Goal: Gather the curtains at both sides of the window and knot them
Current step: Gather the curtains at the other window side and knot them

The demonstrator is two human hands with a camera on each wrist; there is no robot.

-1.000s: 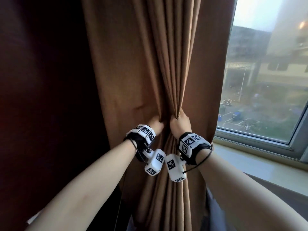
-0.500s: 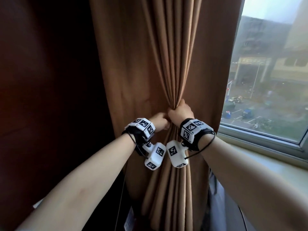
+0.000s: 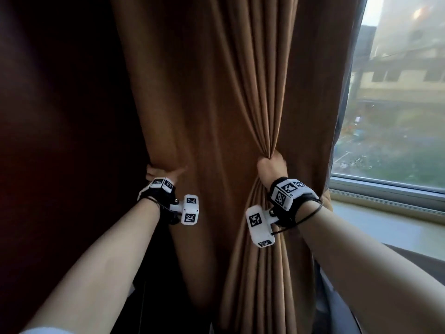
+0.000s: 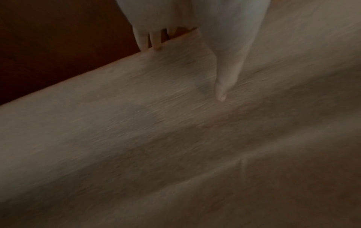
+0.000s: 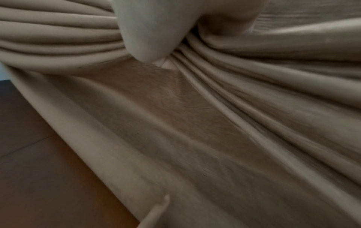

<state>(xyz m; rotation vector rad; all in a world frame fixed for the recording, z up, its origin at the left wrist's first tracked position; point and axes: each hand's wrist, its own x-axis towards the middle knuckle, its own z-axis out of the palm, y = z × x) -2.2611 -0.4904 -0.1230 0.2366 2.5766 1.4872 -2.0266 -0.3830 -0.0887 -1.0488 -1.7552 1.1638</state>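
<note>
Head: brown curtain [image 3: 216, 116] hangs left of window [image 3: 397, 104]; left hand [image 3: 160, 171] pinches its left edge; right hand [image 3: 272, 165] fists gathered pleats. Left wrist: thumb [image 4: 230, 64] flat on cloth, fingers [image 4: 142, 38] behind the edge. Right wrist: pleats bunched in grip.

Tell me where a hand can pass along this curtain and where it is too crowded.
Free: the flat stretch of curtain between the left hand and the right hand, and the dark gap along the curtain's left edge beside the wall. The sill below the window shows bare surface. Crowded: the pleats bunched in the right hand's grip, above and below it.
</note>
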